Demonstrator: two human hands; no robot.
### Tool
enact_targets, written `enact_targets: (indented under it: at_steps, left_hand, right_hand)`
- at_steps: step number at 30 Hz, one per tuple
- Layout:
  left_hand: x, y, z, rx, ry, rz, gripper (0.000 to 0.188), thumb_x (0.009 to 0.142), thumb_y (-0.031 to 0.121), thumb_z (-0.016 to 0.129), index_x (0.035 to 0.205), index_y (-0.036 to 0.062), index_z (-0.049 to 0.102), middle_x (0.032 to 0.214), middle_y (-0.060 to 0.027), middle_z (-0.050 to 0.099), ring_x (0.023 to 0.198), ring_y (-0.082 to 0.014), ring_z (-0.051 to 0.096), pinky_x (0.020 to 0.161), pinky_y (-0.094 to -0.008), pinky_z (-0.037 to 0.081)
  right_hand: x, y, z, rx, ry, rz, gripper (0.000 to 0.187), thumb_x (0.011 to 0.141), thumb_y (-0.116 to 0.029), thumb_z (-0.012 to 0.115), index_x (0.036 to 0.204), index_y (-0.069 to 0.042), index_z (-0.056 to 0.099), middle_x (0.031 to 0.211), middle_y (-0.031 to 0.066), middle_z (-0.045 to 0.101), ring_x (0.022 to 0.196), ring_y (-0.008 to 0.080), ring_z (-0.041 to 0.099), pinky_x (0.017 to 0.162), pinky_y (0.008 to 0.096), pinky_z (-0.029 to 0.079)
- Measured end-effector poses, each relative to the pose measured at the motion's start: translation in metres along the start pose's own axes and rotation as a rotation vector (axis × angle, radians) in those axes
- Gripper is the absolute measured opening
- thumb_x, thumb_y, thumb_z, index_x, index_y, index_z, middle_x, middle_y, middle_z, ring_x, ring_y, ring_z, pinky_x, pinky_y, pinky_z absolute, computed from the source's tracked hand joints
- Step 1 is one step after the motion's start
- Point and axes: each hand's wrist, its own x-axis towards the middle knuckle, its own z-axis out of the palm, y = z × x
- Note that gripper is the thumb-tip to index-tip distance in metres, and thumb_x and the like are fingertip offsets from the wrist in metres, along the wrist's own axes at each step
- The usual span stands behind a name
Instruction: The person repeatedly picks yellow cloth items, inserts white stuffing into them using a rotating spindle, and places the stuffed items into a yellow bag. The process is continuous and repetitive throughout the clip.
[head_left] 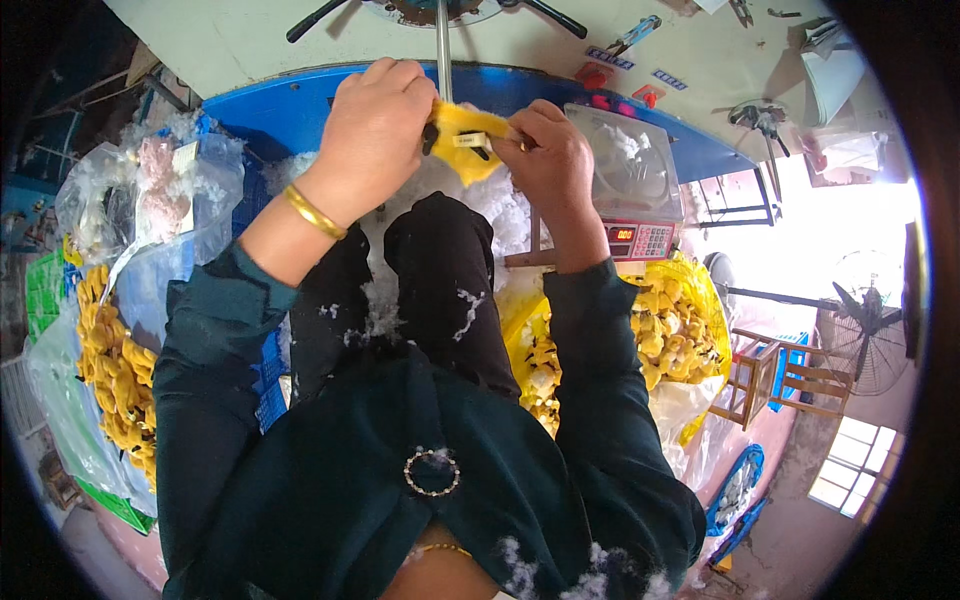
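Note:
Between my hands is a small yellow plush toy skin [466,168] with a white label and dark patches; it looks limp. My left hand [378,128] is closed on its left edge, right beside the end of a thin metal tube [444,55] that comes out of the machine panel. Whether the tube goes inside the skin is hidden by my left fingers and the fabric. My right hand [552,158] pinches the right edge of the skin. Below it, white fluffy stuffing [505,215] lies around my knees.
A weighing scale [640,240] with a clear tray stands right of my right hand. Yellow plush pieces fill a yellow sack [675,325] at right and make a heap [115,370] at left. Farther right are a wooden chair [800,385] and a fan [865,320].

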Motion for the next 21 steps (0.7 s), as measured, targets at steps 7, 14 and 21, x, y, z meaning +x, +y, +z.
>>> enact_targets:
  at_steps: [7,14,21]
  left_hand:
    - [0.010,-0.019,0.018,0.065,0.051,-0.002,0.020,0.066,-0.005,0.064,0.084,0.0033,0.059,0.086,-0.0091,0.057,0.084,-0.0297,0.056,0.072,-0.0387,0.048]
    - [0.019,-0.047,0.034,0.080,0.104,0.028,0.013,0.074,0.006,0.065,0.087,0.0042,0.061,0.085,-0.0090,0.060,0.080,-0.0283,0.058,0.068,-0.0377,0.049]
    - [0.021,-0.029,0.014,-0.159,-0.319,-0.292,0.027,0.087,0.027,0.065,0.081,0.0009,0.063,0.062,-0.0095,0.058,0.055,-0.0186,0.054,0.053,-0.0303,0.042]
  right_hand:
    - [-0.003,-0.021,0.015,-0.179,0.137,-0.117,0.008,0.066,-0.015,0.067,0.070,-0.009,0.063,0.073,0.0061,0.057,0.062,0.0254,0.060,0.054,0.0355,0.048]
    - [0.003,-0.038,0.029,-0.207,0.123,-0.139,0.020,0.071,-0.026,0.071,0.072,-0.008,0.064,0.076,0.0077,0.062,0.064,0.0280,0.061,0.056,0.0374,0.048]
    - [0.005,-0.036,0.043,-0.201,0.110,-0.067,0.032,0.069,-0.037,0.074,0.073,-0.007,0.064,0.068,0.0085,0.059,0.062,0.0282,0.060,0.054,0.0381,0.046]
